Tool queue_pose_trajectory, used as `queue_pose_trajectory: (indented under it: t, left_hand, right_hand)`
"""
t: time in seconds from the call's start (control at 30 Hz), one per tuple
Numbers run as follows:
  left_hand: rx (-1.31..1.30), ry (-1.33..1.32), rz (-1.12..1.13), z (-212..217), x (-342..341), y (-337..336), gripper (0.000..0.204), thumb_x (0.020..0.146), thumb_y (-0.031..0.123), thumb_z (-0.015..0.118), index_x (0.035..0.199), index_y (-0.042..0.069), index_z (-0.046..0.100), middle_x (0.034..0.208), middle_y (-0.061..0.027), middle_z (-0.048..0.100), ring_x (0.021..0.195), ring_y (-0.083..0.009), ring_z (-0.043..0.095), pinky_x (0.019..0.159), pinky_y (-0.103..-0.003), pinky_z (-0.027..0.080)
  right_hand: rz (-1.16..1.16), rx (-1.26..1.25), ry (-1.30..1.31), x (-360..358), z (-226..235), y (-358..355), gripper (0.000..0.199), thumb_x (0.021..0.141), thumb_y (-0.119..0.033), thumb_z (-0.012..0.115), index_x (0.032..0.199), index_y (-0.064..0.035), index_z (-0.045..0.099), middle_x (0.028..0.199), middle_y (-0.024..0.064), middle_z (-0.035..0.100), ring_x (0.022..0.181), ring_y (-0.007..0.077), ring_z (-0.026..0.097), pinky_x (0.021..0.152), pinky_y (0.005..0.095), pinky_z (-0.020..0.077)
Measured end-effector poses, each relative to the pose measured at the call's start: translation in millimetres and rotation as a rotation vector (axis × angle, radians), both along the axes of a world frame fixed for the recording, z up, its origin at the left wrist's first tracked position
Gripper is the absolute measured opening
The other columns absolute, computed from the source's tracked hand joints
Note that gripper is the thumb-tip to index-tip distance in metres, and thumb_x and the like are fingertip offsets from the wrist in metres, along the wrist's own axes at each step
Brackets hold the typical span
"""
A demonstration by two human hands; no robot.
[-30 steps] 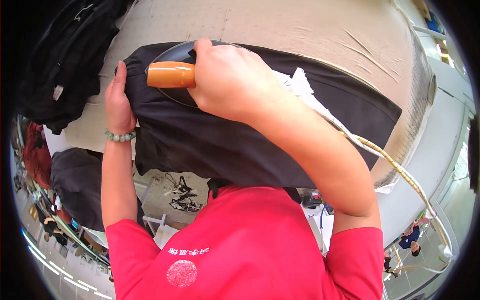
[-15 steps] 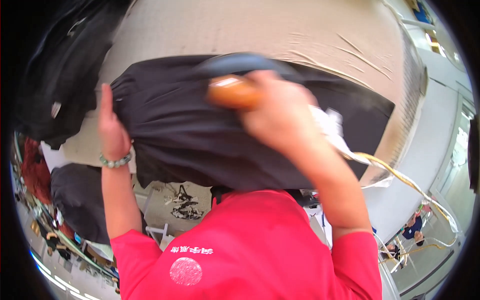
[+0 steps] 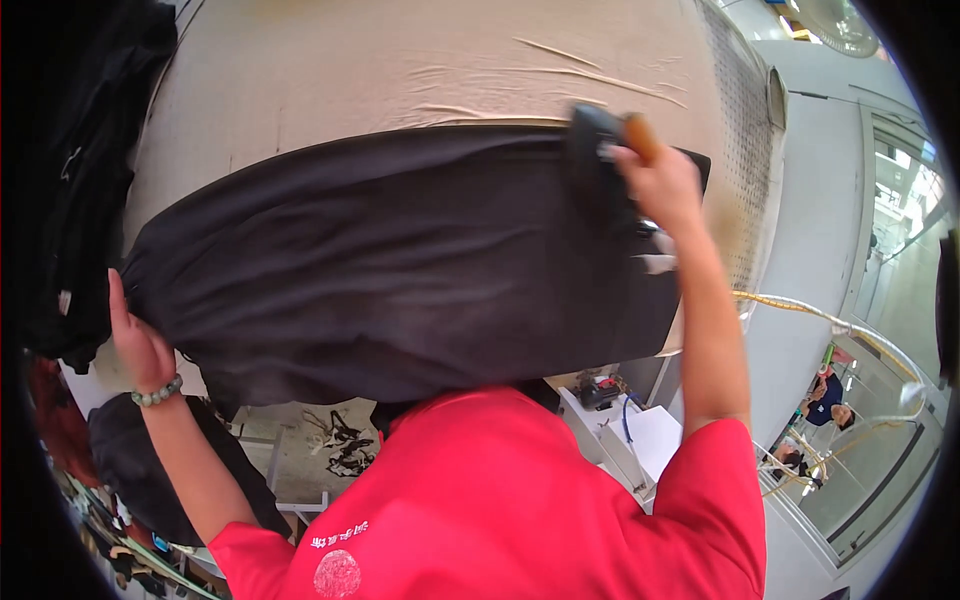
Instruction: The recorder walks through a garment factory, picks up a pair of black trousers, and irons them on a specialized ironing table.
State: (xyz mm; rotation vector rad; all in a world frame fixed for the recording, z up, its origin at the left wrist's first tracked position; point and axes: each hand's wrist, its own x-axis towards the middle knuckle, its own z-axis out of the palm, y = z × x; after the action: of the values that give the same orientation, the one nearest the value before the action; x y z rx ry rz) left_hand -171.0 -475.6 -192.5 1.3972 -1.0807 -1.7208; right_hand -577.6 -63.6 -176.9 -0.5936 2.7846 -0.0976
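A black cloth garment with a gathered left end lies spread along the near part of the padded table. My right hand grips an iron with a dark body and an orange-brown handle. The iron is over the garment's right part, near its far edge, and slightly blurred. White cloth-like wrapping hangs by the iron's rear. At the gathered left end, my left hand rests against the edge, fingers stretched away from me; some of them are hidden. A beaded bracelet circles that wrist.
The beige table cover is wrinkled beyond the garment. Dark garments hang over the table's left end. A yellow-and-white cord or hose loops at the right. Below are a black bundle and a white box-like surface.
The iron has moved right along the garment, from its middle to its right part, and has turned. My left hand stays at the gathered end. The whole view has shifted.
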Motion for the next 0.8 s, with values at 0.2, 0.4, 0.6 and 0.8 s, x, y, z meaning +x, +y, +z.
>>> queue_pose_trajectory:
  t: [0.2, 0.4, 0.6, 0.8]
  left_hand:
    - [0.022, 0.058, -0.041, 18, 29, 9, 0.045, 0.104, 0.024, 0.045, 0.138, -0.004, 0.049, 0.143, -0.013, 0.051, 0.133, -0.0213, 0.047, 0.115, -0.035, 0.031]
    - [-0.213, -0.128, -0.117, 70, 65, 65, 0.037, 0.102, 0.019, 0.051, 0.13, -0.005, 0.057, 0.131, -0.0112, 0.06, 0.12, -0.0178, 0.057, 0.107, -0.031, 0.041]
    - [-0.168, 0.105, 0.097, 132, 88, 123, 0.032, 0.098, 0.023, 0.06, 0.121, 0.001, 0.064, 0.121, -0.0103, 0.067, 0.111, -0.0208, 0.064, 0.1, -0.035, 0.047]
    - [-0.515, 0.099, 0.351, 276, 181, 194, 0.037, 0.098, 0.035, 0.059, 0.116, 0.004, 0.067, 0.114, -0.0113, 0.07, 0.104, -0.0238, 0.067, 0.097, -0.039, 0.051]
  right_hand:
    - [-0.582, -0.258, -0.062, -145, -10, 248, 0.037, 0.085, -0.036, 0.075, 0.072, -0.0054, 0.058, 0.051, -0.0019, 0.046, 0.039, 0.0126, 0.046, 0.038, 0.0322, 0.0357]
    - [0.09, 0.183, 0.657, -173, -10, 256, 0.046, 0.077, -0.022, 0.08, 0.115, -0.0049, 0.061, 0.103, 0.0147, 0.067, 0.093, 0.0273, 0.066, 0.08, 0.0384, 0.054]
    - [0.262, -0.08, -0.07, -180, -49, 181, 0.048, 0.074, -0.017, 0.079, 0.117, -0.0094, 0.061, 0.104, 0.017, 0.068, 0.1, 0.0343, 0.064, 0.086, 0.0423, 0.0503]
    - [0.346, -0.649, 0.119, -122, 131, 288, 0.013, 0.073, 0.009, 0.067, 0.083, 0.0018, 0.061, 0.104, 0.0128, 0.061, 0.102, 0.0292, 0.059, 0.092, 0.034, 0.0459]
